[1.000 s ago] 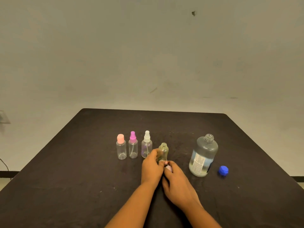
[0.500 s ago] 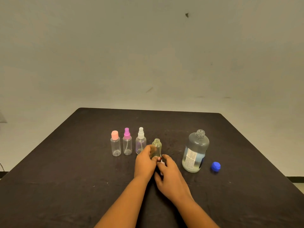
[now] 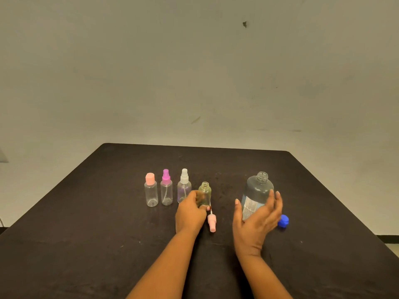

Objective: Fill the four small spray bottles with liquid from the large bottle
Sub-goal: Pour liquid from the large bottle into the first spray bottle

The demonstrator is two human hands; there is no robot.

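Left hand (image 3: pixel 191 210) grips the uncapped bottle (image 3: pixel 205 190); right hand (image 3: pixel 258 220), fingers spread, is beside the big bottle (image 3: pixel 257 189). Next, grasp and pour.

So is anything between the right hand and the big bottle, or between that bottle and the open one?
Nothing visible. The right hand is open at the big bottle. Only bare table lies between it and the open bottle the left hand holds; the pink sprayer lies nearer, off that line.
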